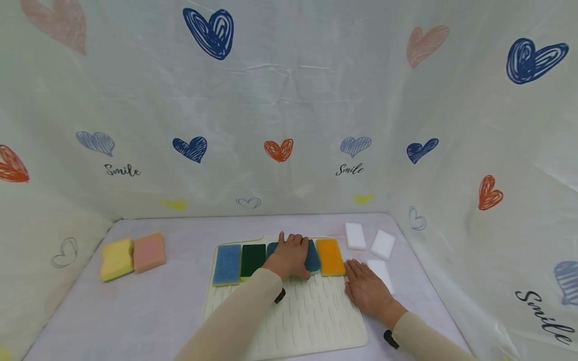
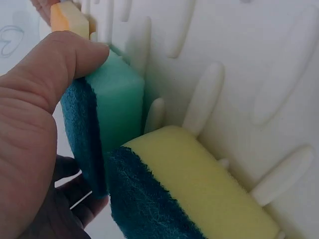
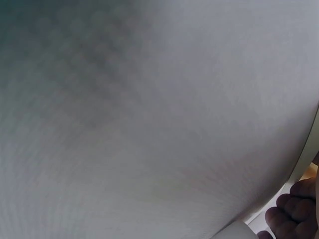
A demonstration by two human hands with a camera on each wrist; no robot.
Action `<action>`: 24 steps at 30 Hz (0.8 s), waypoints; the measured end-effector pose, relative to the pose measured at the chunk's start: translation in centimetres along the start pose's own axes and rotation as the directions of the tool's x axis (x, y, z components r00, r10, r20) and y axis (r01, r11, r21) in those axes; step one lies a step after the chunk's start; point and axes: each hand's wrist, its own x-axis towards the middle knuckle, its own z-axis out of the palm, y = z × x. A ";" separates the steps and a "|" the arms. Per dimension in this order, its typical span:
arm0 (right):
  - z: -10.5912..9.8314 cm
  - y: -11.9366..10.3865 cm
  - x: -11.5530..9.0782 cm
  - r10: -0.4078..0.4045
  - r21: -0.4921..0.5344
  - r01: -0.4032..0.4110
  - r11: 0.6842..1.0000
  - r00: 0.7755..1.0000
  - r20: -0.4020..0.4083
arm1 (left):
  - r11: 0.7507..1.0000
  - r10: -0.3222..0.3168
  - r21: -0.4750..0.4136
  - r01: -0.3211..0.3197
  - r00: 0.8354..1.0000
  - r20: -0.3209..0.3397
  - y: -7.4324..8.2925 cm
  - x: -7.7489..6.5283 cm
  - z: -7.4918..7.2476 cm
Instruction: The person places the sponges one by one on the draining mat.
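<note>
A teal sponge [image 2: 119, 99] is held by the left hand [image 1: 291, 256], its thumb pressed at the near end and the other fingers reaching across the dark scouring face, narrowed round the block. It is placed over the ribbed white mat [image 1: 316, 321], between a yellow-foam sponge [image 2: 194, 174] just beside the fingers and an orange sponge [image 1: 330, 257] beyond the thumb; whether one or two blocks are covered by the hand cannot be told. Very little weight should be expected, with soft foam, a stiffer, grippy face and little risk of breakage; it is best taken lightly by its ends, so that it is not squashed. The left forearm is extended forward, palm down. The right hand [image 1: 368, 288] is laid low, fingers nearly straight and together, fingertips at the orange sponge's edge; whether contact is made cannot be told.
</note>
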 end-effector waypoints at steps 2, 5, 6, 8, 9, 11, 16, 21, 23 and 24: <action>0.0 -0.1 0.0 0.009 0.011 -0.009 1.000 1.000 0.009 | 1.000 0.011 -0.011 -0.011 1.000 0.001 -0.1 0.0 0.1; 0.0 -0.1 0.1 0.021 0.016 -0.022 1.000 0.999 0.029 | 0.999 0.012 -0.036 -0.011 1.000 0.010 -0.2 0.0 0.1; 0.1 -0.1 0.1 0.024 0.016 -0.025 1.000 0.999 0.034 | 0.999 0.012 -0.046 -0.011 1.000 0.012 -0.3 0.0 0.1; 0.1 -0.1 0.1 0.024 0.023 -0.025 0.999 0.999 0.040 | 0.998 0.013 -0.056 -0.012 1.000 0.011 -0.4 -0.1 0.1; 0.1 0.0 0.1 0.025 0.026 -0.026 0.999 0.999 0.042 | 0.998 0.015 -0.061 -0.015 1.000 0.011 -0.5 -0.1 0.1; 0.0 0.0 0.1 0.021 0.024 -0.022 0.999 0.999 0.041 | 0.998 0.016 -0.066 -0.016 1.000 0.003 -0.8 -0.4 0.1; 0.1 0.0 0.1 0.009 0.028 -0.010 1.000 0.999 0.036 | 0.998 0.019 -0.065 -0.022 0.999 -0.046 -1.7 -1.2 -0.1; 0.1 0.2 0.0 -0.013 0.037 0.013 0.999 1.000 0.008 | 0.995 0.048 -0.079 -0.056 0.994 -0.094 -3.0 -2.3 -0.4; 0.1 0.2 0.1 -0.019 0.034 0.019 0.999 1.000 -0.003 | 0.993 0.065 -0.093 -0.076 0.991 -0.116 -3.8 -3.1 -0.7; 0.0 0.1 0.2 -0.020 0.036 0.020 0.999 1.000 -0.005 | 0.991 0.070 -0.101 -0.084 0.989 -0.131 -4.2 -3.5 -0.9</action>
